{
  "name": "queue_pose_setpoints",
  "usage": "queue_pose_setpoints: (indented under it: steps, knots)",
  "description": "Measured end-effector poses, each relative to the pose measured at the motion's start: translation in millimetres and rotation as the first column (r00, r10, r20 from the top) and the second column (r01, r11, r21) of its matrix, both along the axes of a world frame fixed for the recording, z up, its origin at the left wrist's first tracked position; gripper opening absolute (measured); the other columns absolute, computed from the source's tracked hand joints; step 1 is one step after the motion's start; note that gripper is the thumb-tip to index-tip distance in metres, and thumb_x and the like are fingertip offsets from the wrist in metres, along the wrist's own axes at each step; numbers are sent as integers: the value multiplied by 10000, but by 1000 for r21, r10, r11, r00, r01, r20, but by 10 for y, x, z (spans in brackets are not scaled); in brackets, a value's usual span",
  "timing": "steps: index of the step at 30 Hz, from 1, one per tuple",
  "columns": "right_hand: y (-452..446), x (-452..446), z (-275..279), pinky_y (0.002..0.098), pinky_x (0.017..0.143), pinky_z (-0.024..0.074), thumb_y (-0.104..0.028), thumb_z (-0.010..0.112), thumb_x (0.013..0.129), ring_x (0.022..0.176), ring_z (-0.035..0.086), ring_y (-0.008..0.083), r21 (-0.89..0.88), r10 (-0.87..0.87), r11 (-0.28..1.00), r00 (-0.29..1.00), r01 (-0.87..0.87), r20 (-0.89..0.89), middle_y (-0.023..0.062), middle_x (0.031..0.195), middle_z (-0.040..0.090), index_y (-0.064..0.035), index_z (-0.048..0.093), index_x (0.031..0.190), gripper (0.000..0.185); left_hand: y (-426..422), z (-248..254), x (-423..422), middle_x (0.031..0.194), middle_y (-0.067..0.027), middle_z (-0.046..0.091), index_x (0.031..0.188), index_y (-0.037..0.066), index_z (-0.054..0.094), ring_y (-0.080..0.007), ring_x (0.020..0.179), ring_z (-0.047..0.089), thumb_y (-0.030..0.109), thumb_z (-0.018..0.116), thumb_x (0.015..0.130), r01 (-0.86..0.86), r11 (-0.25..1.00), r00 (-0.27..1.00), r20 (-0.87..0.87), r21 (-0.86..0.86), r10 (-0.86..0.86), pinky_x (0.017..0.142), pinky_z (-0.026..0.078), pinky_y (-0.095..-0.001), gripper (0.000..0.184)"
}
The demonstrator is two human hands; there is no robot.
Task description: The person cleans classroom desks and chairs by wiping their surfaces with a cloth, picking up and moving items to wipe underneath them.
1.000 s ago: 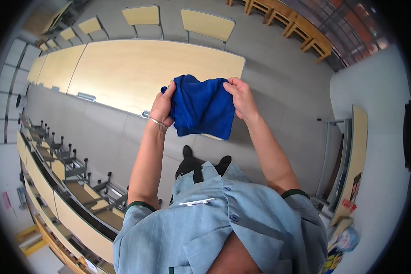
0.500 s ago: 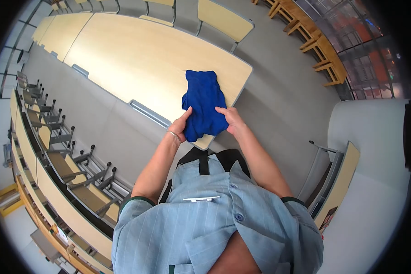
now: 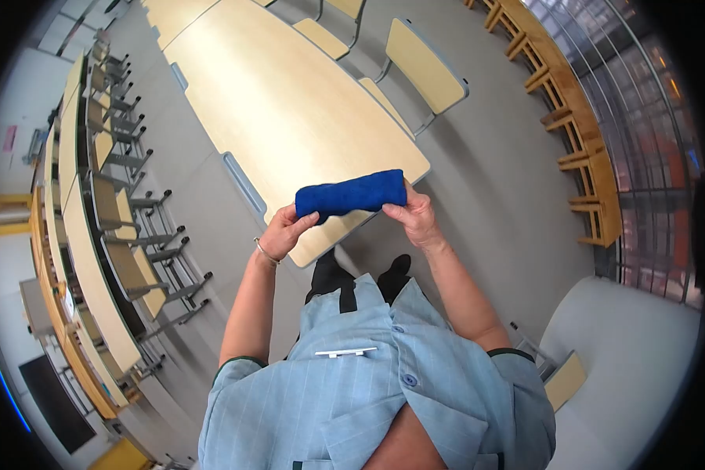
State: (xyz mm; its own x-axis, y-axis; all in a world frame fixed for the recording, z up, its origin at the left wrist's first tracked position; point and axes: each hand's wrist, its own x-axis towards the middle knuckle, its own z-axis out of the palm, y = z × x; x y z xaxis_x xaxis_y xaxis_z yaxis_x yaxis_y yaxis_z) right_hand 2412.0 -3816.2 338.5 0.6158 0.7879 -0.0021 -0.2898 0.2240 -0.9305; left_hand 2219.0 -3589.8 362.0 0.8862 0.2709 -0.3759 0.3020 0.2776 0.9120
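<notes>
Cloth: long axis left-right, right end slightly farther
Left hand: clamped on left end
Right hand: clamped on right end

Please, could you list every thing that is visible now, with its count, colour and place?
blue cloth: one, blue, between both hands
joined tables: count unclear, pale wood, ahead
table chairs: at least two, cream and grey, beyond the tables
stools: several, orange-brown, far right
barred window: count unclear, dark bars, right edge
desks: several, cream, left
desk chairs: several, brown and grey, left
floor: one, grey, below
badge: one, white, on shirt
bracelet: one, silvery, left wrist
shirt: one, light blue, torso
left hand, right hand: bare, at the cloth's ends
</notes>
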Motion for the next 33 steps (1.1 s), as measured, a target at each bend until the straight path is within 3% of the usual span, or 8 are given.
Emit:
queue_pose_setpoints:
  steps: [4,9,16,19,21,23,30,33]
  knots:
    - [-71,376,373,383,1040,412,-57,744,826,1222,537,287,-96,53,995,834,0,549,120,1272,593,-30,748,1023,198,-393,116,94,1406,-97,572,1190,6,693,-243,1330,502,13,703,911,-219,945,933,335,244,130,1128,380,-376,279]
    - [41,585,924,411,961,450,-55,776,762,1242,498,312,-83,18,985,386,153,922,135,1227,587,-14,730,965,212,-608,458,64,1390,-163,588,1113,48,741,-340,1338,502,-11,766,816,-433,590,887,440,681,144,1125,375,-418,304]
    - [756,875,1069,359,829,518,-52,734,844,930,648,334,64,-103,994,504,93,858,159,1050,635,36,621,1023,229,-490,592,451,1234,-154,659,1129,7,716,-331,1172,603,4,758,818,-635,461,773,506,620,384,1017,459,-404,314]
    - [1350,1279,350,390,839,509,-168,713,899,970,640,355,-197,99,974,580,109,809,188,1079,633,27,624,1065,271,-58,-150,859,1093,-164,660,1194,-10,649,-296,1020,634,103,728,895,-617,532,774,327,579,542,910,497,-357,329]
    - [1565,1480,-288,445,929,485,-224,738,882,1123,591,389,-468,313,840,461,274,831,220,1242,582,2,602,1174,393,140,-908,972,1148,-202,646,1270,-15,613,-343,1070,621,275,769,872,-509,565,746,5,650,666,949,496,-408,516]
    - [1655,1433,-407,518,999,432,-317,731,880,1253,498,422,-478,362,781,332,403,871,237,1381,492,-39,562,1288,522,101,-1035,1006,1245,-222,601,1316,-13,587,-379,1146,579,322,768,862,-260,532,602,-295,806,742,979,480,-448,593]
    - [1903,960,-996,765,1099,162,-621,627,863,1491,116,545,-605,610,792,-74,75,789,257,1637,187,-326,423,1532,759,-458,-1177,1086,1348,-231,535,1366,-6,546,-399,1266,507,242,695,913,-308,217,604,15,926,797,1067,407,-479,537]
    - [1896,1039,-1018,755,1114,141,-631,628,854,1504,97,529,-607,588,789,-172,-91,790,250,1645,180,-332,447,1520,752,-743,-1220,1348,1412,-230,499,1390,5,531,-411,1313,466,211,670,923,-296,121,567,72,948,821,1107,360,-505,529]
